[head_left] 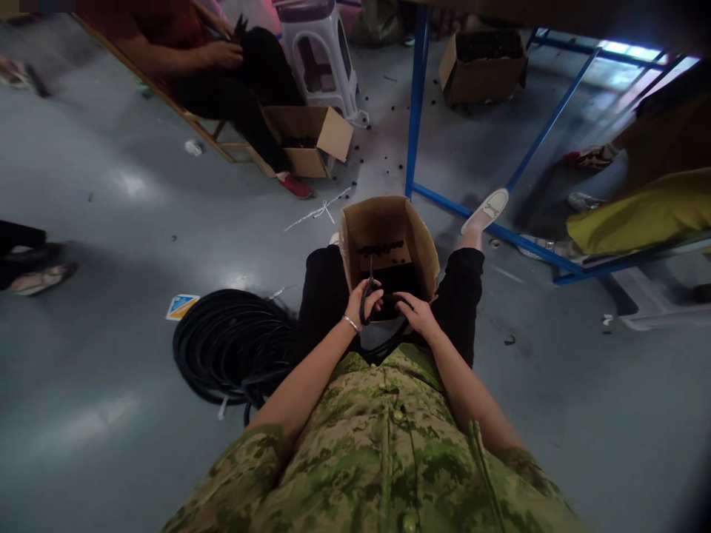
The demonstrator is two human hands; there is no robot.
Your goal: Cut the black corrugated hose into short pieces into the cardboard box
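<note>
My left hand (358, 302), with a bracelet at the wrist, is closed round the handles of black-handled scissors (365, 305), blades pointing away from me. Beside it, my right hand (419, 317) grips a black hose (389, 345) that loops down toward my lap. Both hands are over the near edge of an open cardboard box (425, 255) between my knees. Small black pieces (383, 246) lie inside the box, and its lower part is dark. On the floor to my left lies a big coil of black hose (222, 344).
A blue metal table frame (416, 111) stands ahead on the right. A seated person (222, 55) works at front left beside a cardboard box (305, 159) and a plastic stool (319, 55). Another box (483, 78) sits under the table. Small black bits litter the floor.
</note>
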